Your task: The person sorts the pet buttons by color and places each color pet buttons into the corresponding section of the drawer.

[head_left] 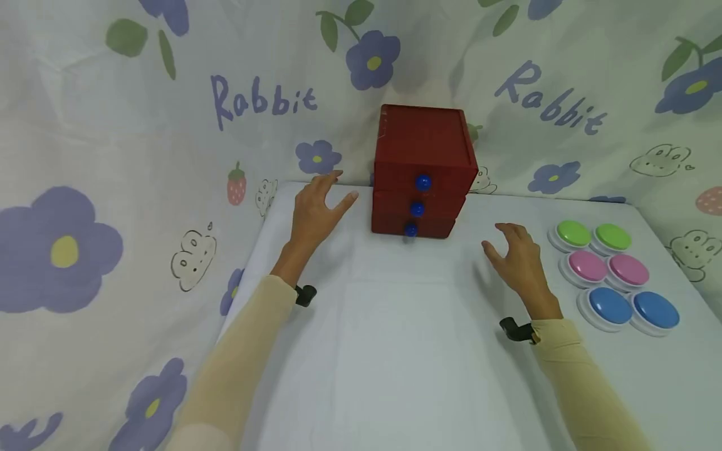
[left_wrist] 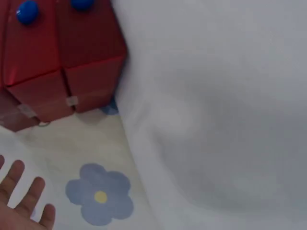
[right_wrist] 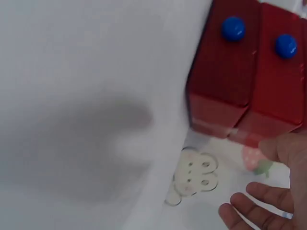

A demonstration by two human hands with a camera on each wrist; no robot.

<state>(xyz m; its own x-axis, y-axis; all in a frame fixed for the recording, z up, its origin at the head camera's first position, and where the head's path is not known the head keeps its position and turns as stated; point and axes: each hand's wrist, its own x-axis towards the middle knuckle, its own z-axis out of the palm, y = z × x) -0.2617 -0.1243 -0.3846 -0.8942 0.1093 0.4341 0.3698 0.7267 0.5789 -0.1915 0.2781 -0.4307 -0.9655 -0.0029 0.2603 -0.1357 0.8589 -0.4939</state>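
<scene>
A red cabinet of three stacked drawers (head_left: pixel 425 134), each with a round blue knob (head_left: pixel 423 182), stands at the back of the white table against the cloth. Left of it my left hand (head_left: pixel 314 212) hovers above the table, fingers spread and holding nothing; the left wrist view catches only some of its fingers (left_wrist: pixel 29 199). To the cabinet's right, apart from it, my right hand (head_left: pixel 516 260) is also raised with nothing in it. Its thumb and several fingers show in the right wrist view, beside the red drawers (right_wrist: pixel 225 57).
On the right side of the table are round push buttons in pairs: green (head_left: pixel 574 233), pink (head_left: pixel 588 265) and blue (head_left: pixel 611 305), on white bases. A printed cloth (head_left: pixel 265 144) with flowers and rabbits hangs behind and at the left. Each wrist wears a dark camera (head_left: pixel 516 329).
</scene>
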